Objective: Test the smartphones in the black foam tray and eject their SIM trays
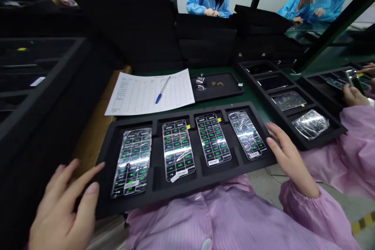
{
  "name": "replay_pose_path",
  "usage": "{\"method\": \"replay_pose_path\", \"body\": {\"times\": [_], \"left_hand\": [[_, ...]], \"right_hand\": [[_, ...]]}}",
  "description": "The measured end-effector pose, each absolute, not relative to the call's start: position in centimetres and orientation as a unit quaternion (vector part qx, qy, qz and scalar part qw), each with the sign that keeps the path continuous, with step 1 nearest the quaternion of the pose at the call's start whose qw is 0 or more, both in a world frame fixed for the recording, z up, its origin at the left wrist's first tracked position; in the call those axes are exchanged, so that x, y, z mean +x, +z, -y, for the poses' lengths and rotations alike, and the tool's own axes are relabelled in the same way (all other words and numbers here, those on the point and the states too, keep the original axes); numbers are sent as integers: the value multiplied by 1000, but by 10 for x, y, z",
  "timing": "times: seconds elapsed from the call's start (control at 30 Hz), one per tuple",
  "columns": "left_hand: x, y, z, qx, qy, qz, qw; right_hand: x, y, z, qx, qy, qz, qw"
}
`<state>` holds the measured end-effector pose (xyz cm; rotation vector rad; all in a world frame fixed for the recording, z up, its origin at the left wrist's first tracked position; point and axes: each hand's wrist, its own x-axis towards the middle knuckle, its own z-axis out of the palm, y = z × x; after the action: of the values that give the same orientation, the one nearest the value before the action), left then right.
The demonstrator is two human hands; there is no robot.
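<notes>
A black foam tray lies in front of me, with several phones in its slots. Their lit screens show grids with green labels: a film-wrapped phone at the left, two phones with yellow tabs in the middle, and another wrapped phone at the right. My left hand is beside the tray's left edge with its fingers spread, holding nothing. At the right edge, my right hand has its fingers stretched out against or very near the rim; contact is hard to tell.
Beyond the tray lie a printed form with a blue pen and a shallow black tray with small parts. Another tray of screens stands to the right, beside a co-worker's hand. Dark bins rise at the left.
</notes>
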<state>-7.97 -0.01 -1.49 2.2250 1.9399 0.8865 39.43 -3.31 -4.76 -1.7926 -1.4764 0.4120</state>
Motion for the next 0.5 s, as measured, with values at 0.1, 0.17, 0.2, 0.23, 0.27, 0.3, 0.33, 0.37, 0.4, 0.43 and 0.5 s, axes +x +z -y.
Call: {"method": "replay_pose_path", "body": {"times": [0.1, 0.17, 0.2, 0.23, 0.27, 0.3, 0.33, 0.37, 0.4, 0.43, 0.5], "left_hand": [[-81, -14, -10, 767, 244, -593, 30], [-81, -16, -16, 787, 201, -582, 36], [-82, -18, -18, 793, 186, -578, 37], [-83, -19, -18, 797, 180, -576, 36], [-84, -21, -17, 798, 183, -573, 34], [-86, -22, -15, 800, 194, -567, 34], [-87, -23, -12, 800, 216, -560, 33], [-87, -23, -9, 797, 242, -553, 30], [-85, -23, -7, 795, 263, -545, 31], [-80, -22, -5, 796, 277, -537, 34], [-62, -20, -5, 812, 280, -510, 42]], "right_hand": [[391, -42, 21, -678, 95, 663, 303], [389, -42, 11, -657, 67, 703, 263], [388, -43, 8, -648, 54, 717, 250], [388, -44, 6, -641, 40, 727, 242], [389, -45, 6, -635, 27, 733, 241], [389, -46, 8, -630, 16, 737, 245], [389, -47, 11, -626, 4, 738, 254], [386, -46, 14, -623, -7, 736, 266], [381, -46, 17, -619, -17, 734, 278], [374, -44, 20, -612, -22, 736, 288], [352, -41, 22, -588, -12, 758, 282]]}}
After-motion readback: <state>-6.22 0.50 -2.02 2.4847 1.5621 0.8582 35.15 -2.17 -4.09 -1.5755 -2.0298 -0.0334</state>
